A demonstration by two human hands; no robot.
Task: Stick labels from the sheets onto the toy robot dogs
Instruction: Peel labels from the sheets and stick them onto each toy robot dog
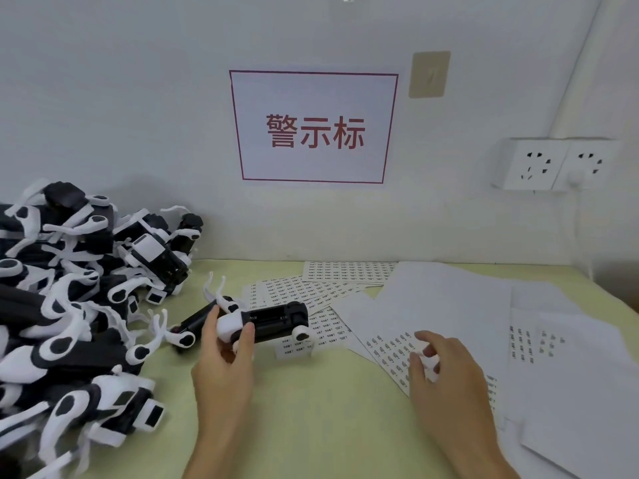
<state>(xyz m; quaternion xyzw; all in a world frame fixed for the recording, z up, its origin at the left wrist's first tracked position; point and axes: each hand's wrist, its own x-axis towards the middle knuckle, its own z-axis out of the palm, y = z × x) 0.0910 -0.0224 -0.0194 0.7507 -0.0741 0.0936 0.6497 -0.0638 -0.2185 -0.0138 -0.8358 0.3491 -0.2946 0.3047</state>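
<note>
The toy robot dog [256, 321] lies on its side at table centre, black underside showing, white legs splayed, gripped by the left hand [224, 354]. The right hand [439, 368], fingers curled, picks at the label sheet [387, 350] to the right; whether it already pinches a label, I cannot tell. A peeled label could fold onto itself or land crooked if the dog rolls.

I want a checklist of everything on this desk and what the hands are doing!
Surface: pale yellow-green tabletop.
Job's things: black-and-white toy robot dog lying on its side; white label sheets fanned behind it.
Clutter: big pile of black-and-white toy dogs on the left; loose white paper sheets on the right.
Hands: left hand grips the dog; right hand fingers curled over a sheet, blurred.
Cables: nothing seen.
Surroundings: red-bordered wall sign; white wall sockets.
</note>
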